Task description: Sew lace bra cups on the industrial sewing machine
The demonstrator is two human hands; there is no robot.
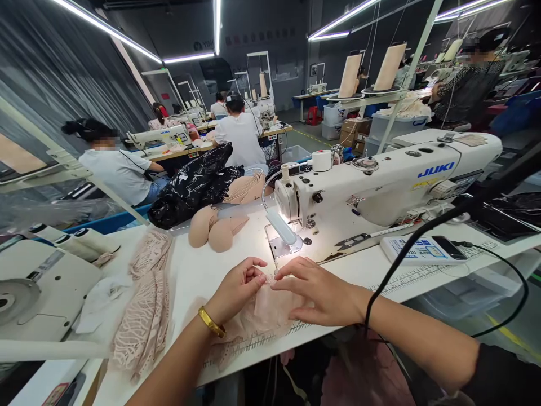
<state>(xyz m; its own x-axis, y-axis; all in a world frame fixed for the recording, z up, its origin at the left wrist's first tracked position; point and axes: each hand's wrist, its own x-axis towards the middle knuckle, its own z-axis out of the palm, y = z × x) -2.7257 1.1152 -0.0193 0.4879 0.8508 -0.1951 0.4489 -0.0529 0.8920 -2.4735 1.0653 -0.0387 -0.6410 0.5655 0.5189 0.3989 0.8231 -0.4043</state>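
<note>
A piece of pale pink lace fabric (265, 317) lies on the white sewing table (203, 265) in front of the needle of a white JUKI sewing machine (380, 186). My left hand (237, 287), with a gold bangle at the wrist, curls its fingers and pinches the fabric's upper edge. My right hand (318, 292) lies on the fabric with its fingers pressed down, the fingertips meeting the left hand's near the presser foot (282, 243).
A strip of pink lace (146, 299) lies at the left. Beige bra cups (213, 228) and a black plastic bag (192, 186) sit behind. A control panel (416, 250) with a phone rests at the right, and a black cable (406, 254) crosses my right arm. Other people sew at machines behind.
</note>
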